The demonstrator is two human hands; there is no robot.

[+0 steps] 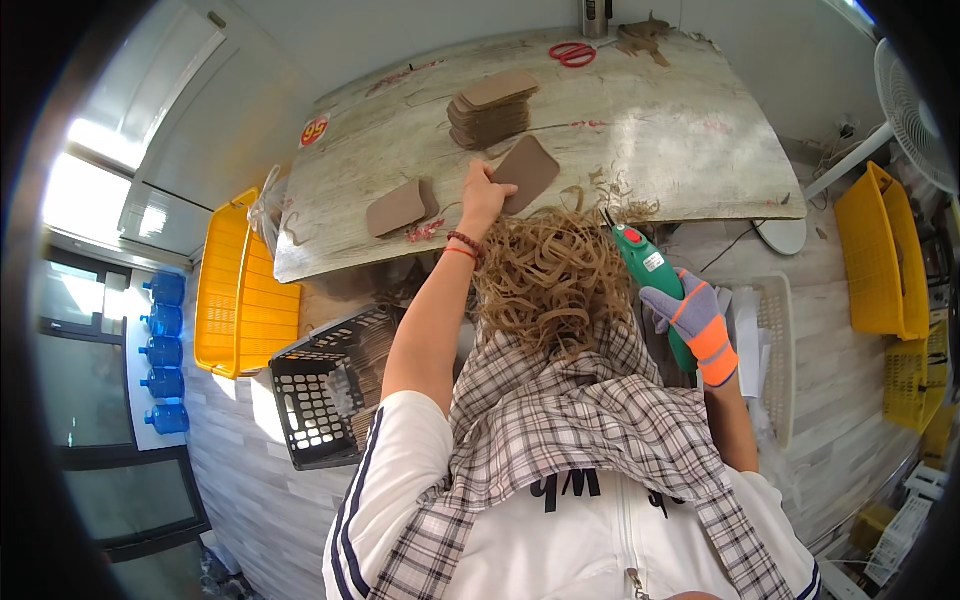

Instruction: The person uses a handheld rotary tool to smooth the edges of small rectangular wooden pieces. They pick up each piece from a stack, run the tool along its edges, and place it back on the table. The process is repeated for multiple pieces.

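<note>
My left hand [487, 200] is bare and pinches the near edge of a brown rounded-corner sheet [531, 174] over the table. Gloved in grey and orange, my right hand [693, 322] wraps round a green power cutter [648, 258] with a red button, its tip pointing at the table's front edge. A tall stack of similar brown pieces [492, 112] stands farther back, and a smaller stack [397, 208] lies left of my left hand. A large heap of curly brown trimmings [555, 275] covers my lap, on the plaid apron [560, 400].
Red-handled scissors [572, 54] lie at the table's [380, 120] far side. A black crate [325, 390] holding brown pieces stands at my left, near a yellow basket [245, 290]. At my right are a white bin [780, 360], a yellow crate [880, 255] and a fan [912, 110].
</note>
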